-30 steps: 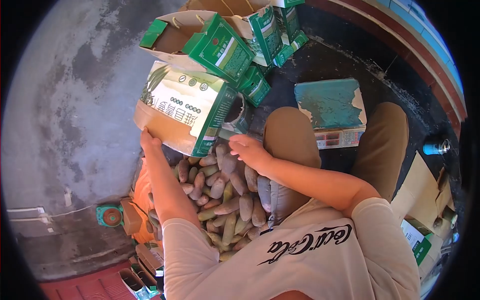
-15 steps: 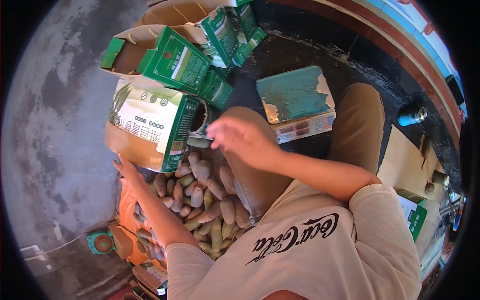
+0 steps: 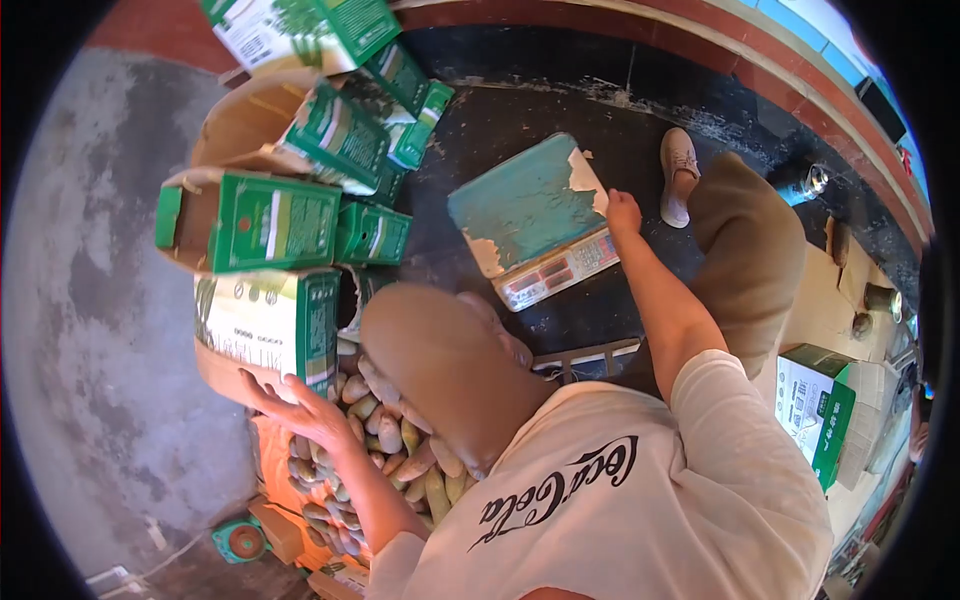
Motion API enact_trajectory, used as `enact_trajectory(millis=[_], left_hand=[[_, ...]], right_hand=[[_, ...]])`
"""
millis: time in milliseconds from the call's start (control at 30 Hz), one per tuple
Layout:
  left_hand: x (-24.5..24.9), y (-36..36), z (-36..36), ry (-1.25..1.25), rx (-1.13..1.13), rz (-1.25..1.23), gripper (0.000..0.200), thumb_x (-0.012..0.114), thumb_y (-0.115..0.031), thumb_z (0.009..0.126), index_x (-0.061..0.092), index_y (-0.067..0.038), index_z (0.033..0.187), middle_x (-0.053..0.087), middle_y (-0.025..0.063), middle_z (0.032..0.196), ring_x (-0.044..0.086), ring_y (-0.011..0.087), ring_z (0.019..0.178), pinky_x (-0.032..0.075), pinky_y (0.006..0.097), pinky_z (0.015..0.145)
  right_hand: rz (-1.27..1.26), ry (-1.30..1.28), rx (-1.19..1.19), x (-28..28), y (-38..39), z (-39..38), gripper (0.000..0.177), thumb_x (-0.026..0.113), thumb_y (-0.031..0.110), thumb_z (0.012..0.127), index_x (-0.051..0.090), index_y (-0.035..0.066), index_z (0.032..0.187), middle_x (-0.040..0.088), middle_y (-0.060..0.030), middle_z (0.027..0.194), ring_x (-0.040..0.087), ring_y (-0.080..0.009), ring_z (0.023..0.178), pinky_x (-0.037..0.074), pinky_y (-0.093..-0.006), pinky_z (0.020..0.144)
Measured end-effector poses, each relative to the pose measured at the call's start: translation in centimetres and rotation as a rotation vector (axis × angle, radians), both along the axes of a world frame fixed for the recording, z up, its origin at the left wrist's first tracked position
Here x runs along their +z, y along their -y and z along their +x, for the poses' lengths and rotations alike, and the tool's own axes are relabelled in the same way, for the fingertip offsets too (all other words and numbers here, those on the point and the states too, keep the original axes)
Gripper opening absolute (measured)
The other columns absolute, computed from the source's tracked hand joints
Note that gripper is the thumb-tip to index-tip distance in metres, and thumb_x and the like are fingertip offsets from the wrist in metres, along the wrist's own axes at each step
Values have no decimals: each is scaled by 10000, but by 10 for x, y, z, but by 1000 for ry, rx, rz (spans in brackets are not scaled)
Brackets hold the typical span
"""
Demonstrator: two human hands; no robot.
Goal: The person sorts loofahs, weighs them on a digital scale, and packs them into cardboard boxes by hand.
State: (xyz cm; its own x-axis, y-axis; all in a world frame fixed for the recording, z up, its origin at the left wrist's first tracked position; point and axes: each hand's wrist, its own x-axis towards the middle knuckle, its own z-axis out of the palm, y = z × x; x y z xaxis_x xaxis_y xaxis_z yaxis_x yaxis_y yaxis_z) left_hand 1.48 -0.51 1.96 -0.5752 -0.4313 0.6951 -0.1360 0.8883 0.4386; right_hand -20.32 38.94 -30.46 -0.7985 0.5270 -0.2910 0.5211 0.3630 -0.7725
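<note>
My left hand (image 3: 305,412) is open, its fingers spread at the lower edge of a white and green carton (image 3: 265,320) that lies on its side. Just below the carton is a heap of long, green and brown radishes (image 3: 410,465), partly hidden by my left forearm and knee. Over on the right, my right hand (image 3: 622,212) has its fingers closed on the right edge of a weighing scale (image 3: 530,205). The scale has a worn teal platform and a front panel with displays and keys, and sits tilted on the dark floor.
More green cartons (image 3: 275,220) stand in a row beyond the first, some with open tops. My shoe (image 3: 678,180) is right of the scale. A blue can (image 3: 800,185), flattened cardboard (image 3: 815,290) and another carton (image 3: 815,410) lie to the right. An orange sheet (image 3: 275,455) is under some radishes.
My right hand has moved from above my knee to the right edge of the scale, which now sits turned. My left hand has come away from the carton's lower corner, and the view has shifted.
</note>
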Motion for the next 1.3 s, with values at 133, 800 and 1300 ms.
enact_trajectory(millis=[133, 800, 1300], left_hand=[[-3, -55, -29, 186, -156, -84, 630, 423, -362, 971, 268, 68, 1405, 327, 238, 1442, 337, 374, 1327, 274, 475, 1094], [-37, -79, -82, 460, -245, -98, 616, 443, -391, 960, 336, 73, 1351, 437, 258, 1350, 431, 387, 1251, 308, 467, 1073], [-37, -77, -80, 457, -233, -92, 565, 452, -357, 964, 386, 85, 1310, 501, 272, 1273, 495, 384, 1176, 348, 462, 1042]], right_hand=[[-124, 210, 61, -64, -31, -4, 668, 360, 546, 910, 669, -35, 1023, 599, -302, 1099, 550, -426, 1109, 419, -466, 947], [-375, 582, 216, -109, -40, -9, 989, 221, 770, 834, 589, -85, 1170, 512, -318, 1254, 467, -367, 1250, 330, -373, 1062], [-247, 442, 74, -140, -28, 3, 752, 280, 601, 927, 647, -40, 1071, 585, -293, 1142, 542, -411, 1126, 413, -445, 969]])
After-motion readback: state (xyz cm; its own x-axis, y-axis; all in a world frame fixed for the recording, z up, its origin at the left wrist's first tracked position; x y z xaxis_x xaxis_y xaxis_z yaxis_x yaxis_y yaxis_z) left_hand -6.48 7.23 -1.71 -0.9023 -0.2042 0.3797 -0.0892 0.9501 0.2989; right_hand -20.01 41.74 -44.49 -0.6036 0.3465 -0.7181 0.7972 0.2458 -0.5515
